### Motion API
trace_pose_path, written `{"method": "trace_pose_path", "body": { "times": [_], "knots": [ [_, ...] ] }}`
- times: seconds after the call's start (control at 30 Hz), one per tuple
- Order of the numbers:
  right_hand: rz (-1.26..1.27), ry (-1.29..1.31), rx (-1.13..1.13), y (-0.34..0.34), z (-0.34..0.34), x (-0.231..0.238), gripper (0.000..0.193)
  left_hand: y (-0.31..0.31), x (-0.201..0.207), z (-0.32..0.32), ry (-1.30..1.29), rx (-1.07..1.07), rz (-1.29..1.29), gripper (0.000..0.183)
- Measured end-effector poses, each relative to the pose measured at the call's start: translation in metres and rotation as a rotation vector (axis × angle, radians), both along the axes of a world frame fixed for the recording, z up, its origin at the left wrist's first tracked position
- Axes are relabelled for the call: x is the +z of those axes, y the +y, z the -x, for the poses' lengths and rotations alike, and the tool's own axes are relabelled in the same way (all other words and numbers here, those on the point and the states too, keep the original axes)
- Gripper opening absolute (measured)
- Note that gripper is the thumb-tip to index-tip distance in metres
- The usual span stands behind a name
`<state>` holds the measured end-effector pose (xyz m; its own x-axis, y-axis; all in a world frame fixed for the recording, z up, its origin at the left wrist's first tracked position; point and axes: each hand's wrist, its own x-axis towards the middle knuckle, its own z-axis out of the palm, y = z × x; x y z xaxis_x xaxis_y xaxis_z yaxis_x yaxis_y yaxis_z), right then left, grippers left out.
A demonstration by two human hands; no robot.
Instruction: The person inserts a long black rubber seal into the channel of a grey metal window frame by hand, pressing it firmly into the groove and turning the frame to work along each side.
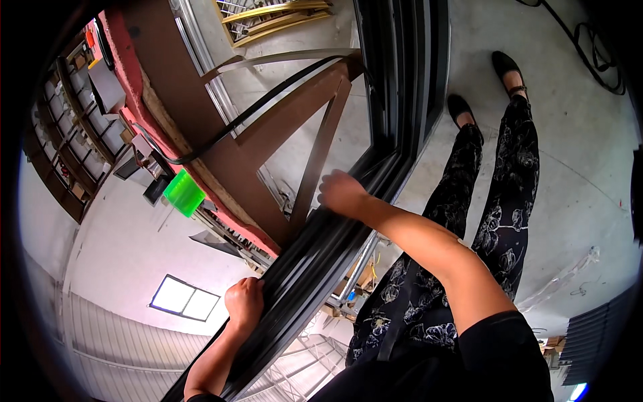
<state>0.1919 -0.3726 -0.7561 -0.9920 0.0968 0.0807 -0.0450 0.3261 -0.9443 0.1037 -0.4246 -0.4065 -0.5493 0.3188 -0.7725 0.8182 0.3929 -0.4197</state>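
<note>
A large black metal frame [291, 285] with grooved profiles runs from the lower left up to a corner, then along the top. My left hand [244, 303] is closed round its outer left edge, the fingers curled over the rim. Farther along, near the corner, my right hand [343, 194] lies closed across the inner edge of the same profile. Its fingers are curled and slightly blurred, and whatever they pinch is hidden. A thin black strip [244, 117] loops from the frame's far side across the brown table support.
A brown workbench [177, 67] with red-covered edging stands beyond the frame, its angled brown brace [295, 110] under the opening. A green plastic container [184, 193] sits at the bench. A yellow rack [268, 20] is far off; a black cable [589, 60] lies on the floor at right.
</note>
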Motion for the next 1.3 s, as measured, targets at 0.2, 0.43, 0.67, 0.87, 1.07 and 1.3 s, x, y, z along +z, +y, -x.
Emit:
{"method": "trace_pose_path", "body": {
  "times": [0.2,0.43,0.67,0.87,1.07,1.3],
  "knots": [
    [0.121,-0.021,0.004,-0.005,0.007,0.011,0.018,0.007,-0.001,0.0,0.023,0.025,0.069,0.014],
    [0.218,-0.027,-0.012,-0.003,0.007,0.029,0.027,0.003,0.001,-0.001,0.022,0.044,0.044,0.014],
    [0.25,0.017,-0.013,-0.002,0.007,0.035,0.032,0.001,0.001,0.002,0.002,0.036,0.03,0.016],
    [0.262,0.076,0.027,-0.002,0.017,0.059,0.038,0.009,-0.003,0.0,0.009,0.042,0.029,0.013],
    [0.301,-0.017,0.031,-0.004,0.014,0.073,0.041,0.009,-0.003,-0.002,0.02,0.07,0.034,0.013],
    [0.368,-0.018,0.072,0.003,0.015,0.07,0.037,0.01,-0.003,-0.003,0.011,0.077,0.019,0.012]
  ]
}}
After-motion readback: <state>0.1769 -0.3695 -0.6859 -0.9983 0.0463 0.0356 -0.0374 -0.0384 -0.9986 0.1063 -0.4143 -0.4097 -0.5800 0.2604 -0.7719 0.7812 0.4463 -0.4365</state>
